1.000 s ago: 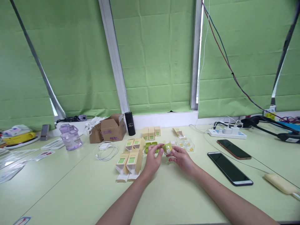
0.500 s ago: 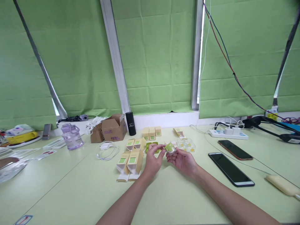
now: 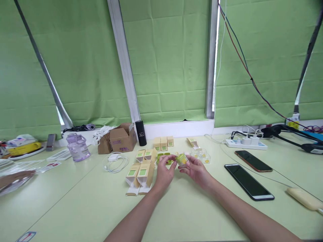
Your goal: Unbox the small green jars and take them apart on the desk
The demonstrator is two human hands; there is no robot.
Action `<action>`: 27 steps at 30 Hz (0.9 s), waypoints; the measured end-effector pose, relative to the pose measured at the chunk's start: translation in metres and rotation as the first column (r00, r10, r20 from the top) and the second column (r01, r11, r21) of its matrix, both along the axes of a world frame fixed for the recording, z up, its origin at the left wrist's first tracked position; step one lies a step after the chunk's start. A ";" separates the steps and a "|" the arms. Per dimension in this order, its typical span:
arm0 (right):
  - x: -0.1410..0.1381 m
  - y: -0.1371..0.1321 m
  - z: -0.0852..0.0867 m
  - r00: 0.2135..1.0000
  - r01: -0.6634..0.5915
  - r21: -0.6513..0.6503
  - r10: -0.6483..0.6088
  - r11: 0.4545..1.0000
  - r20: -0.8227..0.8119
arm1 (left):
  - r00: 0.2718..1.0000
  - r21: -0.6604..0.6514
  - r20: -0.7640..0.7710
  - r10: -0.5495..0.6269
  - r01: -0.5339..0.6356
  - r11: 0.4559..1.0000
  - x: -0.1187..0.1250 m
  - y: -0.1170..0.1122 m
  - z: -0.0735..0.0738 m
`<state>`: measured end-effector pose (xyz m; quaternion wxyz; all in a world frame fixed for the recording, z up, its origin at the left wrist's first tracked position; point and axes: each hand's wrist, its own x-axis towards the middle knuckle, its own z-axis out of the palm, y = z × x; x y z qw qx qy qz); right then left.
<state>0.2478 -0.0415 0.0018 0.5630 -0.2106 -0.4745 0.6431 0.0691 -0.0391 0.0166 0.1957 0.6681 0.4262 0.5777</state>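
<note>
A small jar with a green lid [image 3: 181, 160] is held over the table between both hands. My left hand [image 3: 164, 173] pinches its left side with thumb and fingers. My right hand [image 3: 198, 171] cups it from the right, fingers curled round it. Just behind the hands lie green lids [image 3: 163, 156] and clear jars with yellow dots [image 3: 202, 155]. Several tan cartons with green labels [image 3: 141, 171] lie to the left of my left hand, some with open flaps.
Three small cartons [image 3: 163, 143] stand in a row at the back, by a black cylinder [image 3: 140, 133] and a cardboard box [image 3: 119, 139]. Two phones [image 3: 248, 181] lie right, a power strip [image 3: 244, 144] beyond. A purple bottle [image 3: 77, 148] and white cable [image 3: 114, 161] sit left.
The jar has been turned in my fingers: lid up, then tilted, now upright again with a yellow spot showing. At the far left edge, another person's hand has come into view.
</note>
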 end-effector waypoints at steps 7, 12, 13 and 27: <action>-0.002 0.004 -0.006 0.955 0.262 0.153 -0.278 0.953 0.099 | 0.987 -0.075 0.136 -0.083 0.094 0.993 -0.004 0.010 -0.006; -0.004 0.002 -0.005 0.923 0.313 0.215 -0.349 0.925 0.160 | 0.979 -0.103 0.161 -0.123 0.141 0.985 -0.004 0.012 -0.007; -0.004 0.002 -0.004 0.924 0.309 0.221 -0.347 0.925 0.161 | 0.980 -0.103 0.158 -0.123 0.140 0.985 -0.004 0.012 -0.007; -0.008 -0.001 -0.010 0.945 0.161 0.248 -0.221 0.955 0.240 | 0.994 -0.043 0.089 -0.060 0.064 0.997 0.003 0.002 0.000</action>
